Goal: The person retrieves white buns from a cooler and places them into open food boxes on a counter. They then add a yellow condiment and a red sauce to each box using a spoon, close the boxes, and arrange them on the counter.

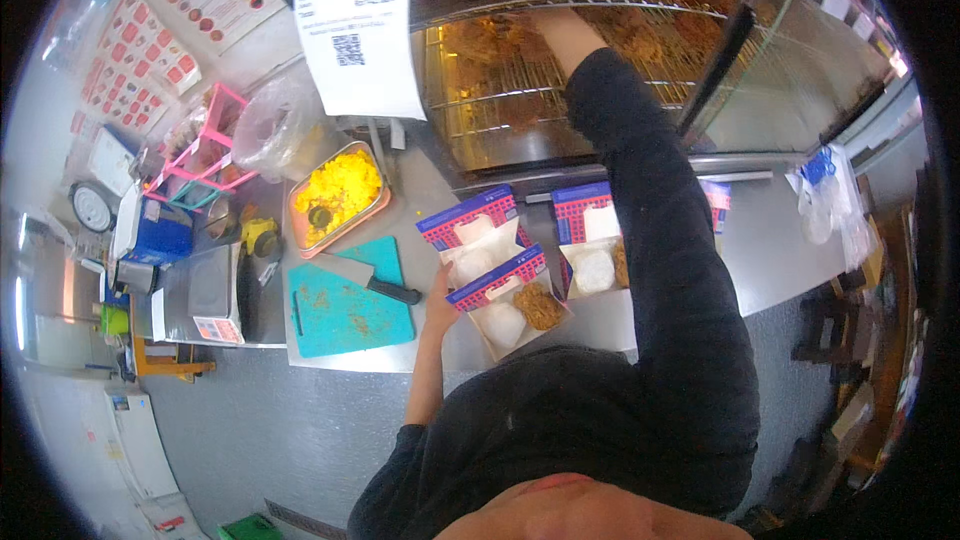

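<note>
My left hand (440, 302) grips the left side of an open pink-and-purple food box (497, 280); its fingers are partly hidden against the cardboard. In that box lie a white mound of rice (500, 323) and a brown fried piece of food (538, 307). Just behind it stands another open food box (466, 224) with white rice. My right hand (568, 38) reaches into the lit warming cabinet (500, 155), over a wire rack (515, 95) bearing brown fried pieces. Its fingers are blurred and hidden among the food, so their hold does not show.
A teal cutting board (352, 312) with a knife (366, 278) lies left of the boxes. Behind it is a tray (302, 202) of chopped yellow food. My right arm partly covers more boxes (582, 215). A paper receipt (358, 35) hangs before the cabinet, whose glass door (790, 75) stands open.
</note>
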Demonstrator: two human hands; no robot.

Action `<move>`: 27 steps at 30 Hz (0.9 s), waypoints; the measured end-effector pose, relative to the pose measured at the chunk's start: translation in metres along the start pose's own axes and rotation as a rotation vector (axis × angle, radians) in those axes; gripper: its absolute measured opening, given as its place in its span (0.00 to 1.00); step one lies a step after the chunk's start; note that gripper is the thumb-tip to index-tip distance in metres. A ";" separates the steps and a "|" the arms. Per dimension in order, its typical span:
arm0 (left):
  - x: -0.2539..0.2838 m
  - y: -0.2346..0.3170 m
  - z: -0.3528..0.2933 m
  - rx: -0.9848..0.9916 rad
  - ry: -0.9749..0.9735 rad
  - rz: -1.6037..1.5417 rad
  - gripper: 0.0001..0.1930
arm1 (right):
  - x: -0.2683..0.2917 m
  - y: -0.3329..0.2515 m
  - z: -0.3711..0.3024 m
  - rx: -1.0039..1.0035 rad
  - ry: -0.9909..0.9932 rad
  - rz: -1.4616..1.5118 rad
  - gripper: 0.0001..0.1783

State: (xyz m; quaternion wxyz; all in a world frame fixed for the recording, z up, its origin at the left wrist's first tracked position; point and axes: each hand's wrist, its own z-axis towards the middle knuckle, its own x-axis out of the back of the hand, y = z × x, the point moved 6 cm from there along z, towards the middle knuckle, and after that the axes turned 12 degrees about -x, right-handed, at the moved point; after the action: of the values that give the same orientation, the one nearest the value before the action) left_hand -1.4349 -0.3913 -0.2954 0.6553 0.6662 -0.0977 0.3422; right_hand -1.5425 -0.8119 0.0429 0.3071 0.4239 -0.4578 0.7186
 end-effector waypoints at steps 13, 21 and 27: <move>0.005 0.017 0.003 -0.229 0.019 0.097 0.36 | -0.021 -0.036 0.005 0.065 0.009 0.213 0.26; 0.002 0.004 0.006 -0.197 -0.049 0.092 0.37 | 0.007 -0.038 -0.058 0.272 -0.009 -0.245 0.21; 0.004 -0.004 0.003 -0.113 -0.038 0.024 0.43 | 0.053 -0.005 -0.186 0.709 0.526 0.326 0.25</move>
State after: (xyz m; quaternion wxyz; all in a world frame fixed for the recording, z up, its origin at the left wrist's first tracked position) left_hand -1.4284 -0.3925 -0.2959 0.6857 0.6334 -0.1375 0.3312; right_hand -1.6234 -0.6368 0.0507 0.1321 0.2288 -0.1512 0.9526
